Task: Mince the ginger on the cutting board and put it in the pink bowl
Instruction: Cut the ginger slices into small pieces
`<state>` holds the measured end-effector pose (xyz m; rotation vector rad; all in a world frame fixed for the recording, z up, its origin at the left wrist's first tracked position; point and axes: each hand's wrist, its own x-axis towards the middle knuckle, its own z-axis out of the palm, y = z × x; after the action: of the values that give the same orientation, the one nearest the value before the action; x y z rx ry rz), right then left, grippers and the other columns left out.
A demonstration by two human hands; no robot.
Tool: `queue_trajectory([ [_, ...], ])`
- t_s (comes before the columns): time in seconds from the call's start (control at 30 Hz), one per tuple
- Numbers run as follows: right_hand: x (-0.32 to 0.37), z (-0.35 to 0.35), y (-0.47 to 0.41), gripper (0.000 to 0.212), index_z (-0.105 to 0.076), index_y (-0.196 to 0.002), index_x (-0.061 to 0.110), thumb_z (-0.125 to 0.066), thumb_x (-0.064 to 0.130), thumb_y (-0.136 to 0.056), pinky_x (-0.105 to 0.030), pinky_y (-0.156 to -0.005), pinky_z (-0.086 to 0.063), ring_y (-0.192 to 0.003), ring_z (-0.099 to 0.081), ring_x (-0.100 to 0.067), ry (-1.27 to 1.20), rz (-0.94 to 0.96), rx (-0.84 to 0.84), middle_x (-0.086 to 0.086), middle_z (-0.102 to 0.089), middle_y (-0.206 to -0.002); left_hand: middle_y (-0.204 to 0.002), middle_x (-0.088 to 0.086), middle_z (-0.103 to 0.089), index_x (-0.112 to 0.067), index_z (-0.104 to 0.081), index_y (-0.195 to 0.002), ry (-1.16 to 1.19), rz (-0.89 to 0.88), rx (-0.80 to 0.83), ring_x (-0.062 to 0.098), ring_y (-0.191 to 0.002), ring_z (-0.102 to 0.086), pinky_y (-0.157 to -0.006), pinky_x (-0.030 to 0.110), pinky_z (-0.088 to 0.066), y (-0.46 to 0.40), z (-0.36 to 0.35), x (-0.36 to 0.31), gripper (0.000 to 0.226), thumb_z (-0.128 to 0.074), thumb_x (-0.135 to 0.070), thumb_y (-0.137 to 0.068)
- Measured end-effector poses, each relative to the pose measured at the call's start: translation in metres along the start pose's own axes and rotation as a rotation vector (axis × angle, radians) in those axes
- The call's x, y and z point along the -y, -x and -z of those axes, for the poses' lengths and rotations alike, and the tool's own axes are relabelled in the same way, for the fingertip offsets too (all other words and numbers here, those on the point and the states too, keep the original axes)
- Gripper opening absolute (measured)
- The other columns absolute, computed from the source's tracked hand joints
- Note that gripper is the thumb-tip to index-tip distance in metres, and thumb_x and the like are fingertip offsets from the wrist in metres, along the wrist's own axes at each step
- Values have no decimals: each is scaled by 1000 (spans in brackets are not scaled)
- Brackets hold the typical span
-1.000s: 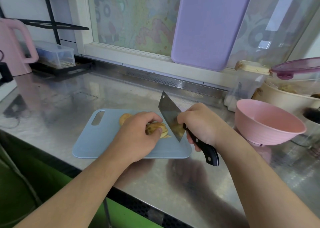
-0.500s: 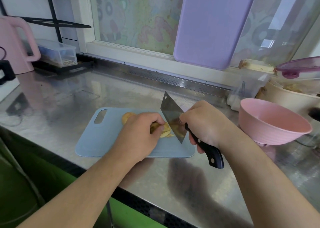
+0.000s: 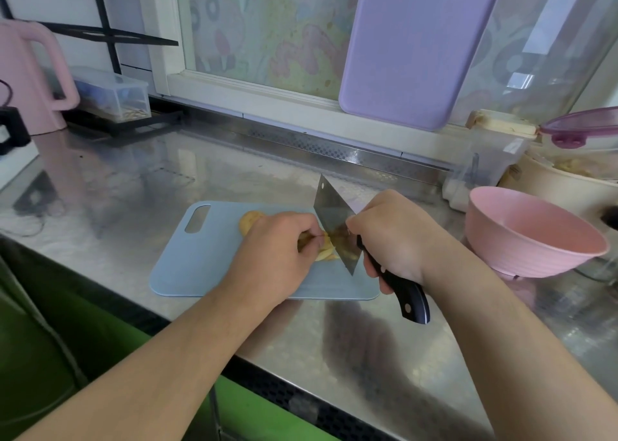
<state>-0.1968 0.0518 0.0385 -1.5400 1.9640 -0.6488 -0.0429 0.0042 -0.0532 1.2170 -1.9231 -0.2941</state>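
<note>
Left hand: the left hand (image 3: 279,253) is laid on the ginger (image 3: 321,245) with its fingers curled – the piece is pinned down at the fingertips, near the middle of the cutting board.
Right hand: the right hand (image 3: 394,236) is wrapped tight around the black handle of the knife (image 3: 336,220), and the end of the handle is seen sticking out toward 5 o'clock from the hand.
Knife: the wide blade is held on edge, tip pointed toward 11 o'clock, and its cutting edge is pressed against the ginger right beside the left fingertips.
Ginger: yellow slices are seen fanned out just under the blade; one more round piece (image 3: 249,222) is left on the board at 10 o'clock from the left hand. None is minced yet.
Cutting board: the pale blue cutting board (image 3: 200,260) is laid flat on the shiny metal counter (image 3: 133,186), its handle hole turned toward 10 o'clock.
Pink bowl: the pink bowl (image 3: 531,236) is set on the counter at 3 o'clock from the board, near it but not touching – nothing is seen inside it.
Behind: a purple board (image 3: 411,49) is leaned on the window at 12 o'clock, and a pink kettle (image 3: 30,79) is stood far off at 10 o'clock.
</note>
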Motion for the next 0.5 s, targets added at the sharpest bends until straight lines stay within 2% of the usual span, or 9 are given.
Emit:
queue_trajectory([
  [0.17,3,-13,-5,24,-53,-62,4,-49,0,-86,-40,-55,-49,-30,-51,-26,20,-13,-31,-14,-58,-44,-74,-13,-70,-28,-78,-88,10,10,-9,7,-71,-61,-71,29,-52,1,1,-2,7,-75,-23,-91],
  [0.3,1,-10,-4,27,-52,-61,2,-48,1,-88,-34,-51,-46,-28,-51,-26,-16,-8,-63,-14,-57,-44,-73,-14,-69,-26,-77,-86,14,-5,-8,6,-69,-59,-70,27,-50,2,1,-2,9,-74,-21,-92],
  [0.4,0,-2,-2,32,-52,-59,2,-48,3,-91,-34,-53,-46,-28,-51,-26,-21,6,-96,-13,-57,-44,-80,-12,-72,-26,-77,-86,19,2,-10,7,-77,-59,-72,24,-48,2,0,-2,9,-73,-22,-93],
  [0.5,2,6,5,30,-53,-64,1,-48,5,-94,-30,-47,-44,-27,-49,-25,-44,25,-82,-13,-57,-43,-80,-12,-72,-25,-76,-85,20,2,-5,7,-78,-61,-71,22,-47,2,0,-1,10,-72,-21,-93],
])
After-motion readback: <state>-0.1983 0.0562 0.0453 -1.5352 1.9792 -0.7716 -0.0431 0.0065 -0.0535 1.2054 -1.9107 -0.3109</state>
